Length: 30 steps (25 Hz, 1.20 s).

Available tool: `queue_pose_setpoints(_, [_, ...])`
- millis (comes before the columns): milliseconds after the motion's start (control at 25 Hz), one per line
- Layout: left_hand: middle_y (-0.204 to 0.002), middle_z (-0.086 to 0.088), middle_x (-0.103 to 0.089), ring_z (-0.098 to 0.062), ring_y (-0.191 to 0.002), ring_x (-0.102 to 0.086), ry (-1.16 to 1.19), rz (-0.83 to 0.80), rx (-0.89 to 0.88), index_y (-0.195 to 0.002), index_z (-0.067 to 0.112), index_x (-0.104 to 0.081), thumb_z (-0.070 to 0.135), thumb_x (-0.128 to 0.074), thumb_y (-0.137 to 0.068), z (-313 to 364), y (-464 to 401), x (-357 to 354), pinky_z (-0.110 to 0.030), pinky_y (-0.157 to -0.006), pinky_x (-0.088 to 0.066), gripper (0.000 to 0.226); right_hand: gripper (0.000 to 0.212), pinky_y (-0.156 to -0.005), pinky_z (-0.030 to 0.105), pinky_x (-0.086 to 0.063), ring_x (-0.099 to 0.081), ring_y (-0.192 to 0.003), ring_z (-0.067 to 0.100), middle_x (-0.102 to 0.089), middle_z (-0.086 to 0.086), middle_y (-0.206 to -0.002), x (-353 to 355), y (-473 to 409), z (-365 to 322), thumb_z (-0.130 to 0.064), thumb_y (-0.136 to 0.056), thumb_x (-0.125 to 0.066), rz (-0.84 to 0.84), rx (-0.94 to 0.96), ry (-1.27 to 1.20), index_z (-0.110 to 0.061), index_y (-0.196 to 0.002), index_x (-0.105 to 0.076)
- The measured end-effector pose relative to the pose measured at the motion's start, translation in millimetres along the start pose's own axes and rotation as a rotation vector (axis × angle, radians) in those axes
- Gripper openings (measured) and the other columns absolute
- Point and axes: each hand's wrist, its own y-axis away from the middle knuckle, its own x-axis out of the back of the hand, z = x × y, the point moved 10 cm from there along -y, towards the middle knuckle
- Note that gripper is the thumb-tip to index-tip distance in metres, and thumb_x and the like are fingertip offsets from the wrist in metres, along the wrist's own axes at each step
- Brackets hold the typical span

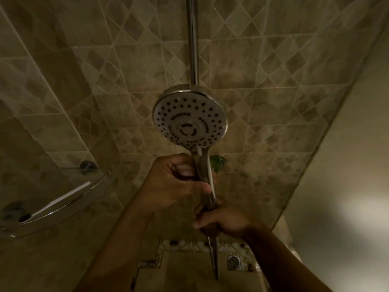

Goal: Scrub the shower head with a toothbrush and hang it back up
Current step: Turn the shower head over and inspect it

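The round chrome shower head faces me, its grey face dotted with dark nozzles, in front of the vertical wall rail. My left hand grips the upper part of its handle just below the head. My right hand grips the handle lower down, where the hose runs on toward the floor. I cannot see a toothbrush in either hand. A small green thing shows behind the handle on the wall.
A glass corner shelf with a chrome rail is fixed at the left. Tiled walls surround me, a plain wall stands at the right. A floor drain lies below.
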Motion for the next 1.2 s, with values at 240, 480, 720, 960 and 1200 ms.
queue_pose_setpoints(240, [-0.070, -0.011, -0.071, -0.018, -0.068, -0.072, -0.166, 0.013, -0.031, -0.080, 0.000, -0.065, 0.015, -0.095, -0.059, 8.8, -5.4, -6.5, -0.028, -0.063, -0.059, 0.040, 0.041, -0.048, 0.030, -0.019, -0.028, -0.040, 0.010, -0.035, -0.007, -0.046, -4.9, -0.8, 2.9, -0.003, -0.077, -0.065, -0.022, -0.029, 0.028, -0.023, -0.046, -0.047])
queue_pose_setpoints(480, [-0.060, -0.005, -0.047, -0.021, -0.051, -0.044, 0.136, -0.095, -0.050, -0.075, 0.015, -0.065, 0.009, -0.066, -0.067, -1.5, -15.6, -46.2, -0.034, -0.056, -0.038, 0.010, 0.030, -0.050, 0.028, -0.023, -0.031, -0.052, 0.016, -0.037, 0.004, -0.058, -6.0, -9.5, 13.0, -0.012, -0.060, -0.075, 0.054, -0.080, 0.008, -0.011, -0.068, -0.046])
queue_pose_setpoints(720, [-0.077, -0.022, -0.070, -0.036, -0.065, -0.070, 0.340, -0.128, 0.002, -0.092, 0.010, -0.071, -0.001, -0.064, -0.087, 3.5, -18.7, -58.7, -0.045, -0.061, -0.059, 0.014, 0.034, -0.058, 0.033, -0.029, -0.038, -0.063, 0.028, -0.044, 0.015, -0.071, 7.3, -5.6, -2.8, -0.010, -0.064, -0.079, 0.111, 0.036, 0.074, 0.006, -0.074, -0.052])
queue_pose_setpoints(960, [-0.042, -0.002, -0.047, -0.014, -0.030, -0.042, 0.124, 0.233, 0.076, -0.078, 0.019, -0.066, 0.052, -0.083, -0.066, -8.6, -19.3, -34.4, -0.024, -0.043, -0.041, 0.039, 0.028, -0.047, 0.026, -0.030, -0.032, -0.041, 0.018, -0.041, 0.002, -0.047, 17.8, -6.1, -21.4, -0.004, -0.073, -0.065, 0.317, 0.186, 0.082, -0.019, -0.051, -0.057])
queue_pose_setpoints(1200, [-0.057, -0.005, -0.053, -0.021, -0.054, -0.053, 0.019, 0.231, 0.068, -0.070, 0.031, -0.064, 0.052, -0.065, -0.080, -5.9, -20.1, -37.7, -0.036, -0.060, -0.048, 0.023, 0.036, -0.041, 0.022, -0.028, -0.033, -0.033, 0.005, -0.041, -0.009, -0.036, 28.0, 3.4, -32.9, -0.013, -0.069, -0.063, 0.512, 0.230, 0.107, -0.028, -0.037, -0.056])
